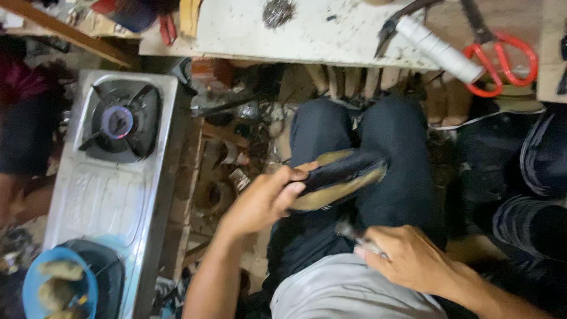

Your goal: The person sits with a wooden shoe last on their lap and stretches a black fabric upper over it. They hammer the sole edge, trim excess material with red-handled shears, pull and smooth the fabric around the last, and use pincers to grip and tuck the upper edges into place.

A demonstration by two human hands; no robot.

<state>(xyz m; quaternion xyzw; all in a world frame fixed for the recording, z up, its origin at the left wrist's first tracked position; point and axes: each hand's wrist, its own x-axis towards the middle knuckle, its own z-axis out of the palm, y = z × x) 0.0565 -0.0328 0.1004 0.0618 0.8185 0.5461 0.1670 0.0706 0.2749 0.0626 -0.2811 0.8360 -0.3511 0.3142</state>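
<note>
My left hand (266, 198) grips the heel end of a dark shoe (342, 177) with a yellowish sole edge, held over my lap above my dark trousers (401, 147). My right hand (410, 260) is closed around a small metal tool (354, 235) whose tip points toward the underside of the shoe. The tool's working end is blurred and partly hidden by my fingers.
A steel gas stove (118, 165) with a lit burner (118, 122) stands at the left, a blue bowl (56, 286) on its near end. A stained white worktop (295, 29) ahead holds red-handled scissors (502, 56) and a white roll (440, 47). Clutter fills the floor between.
</note>
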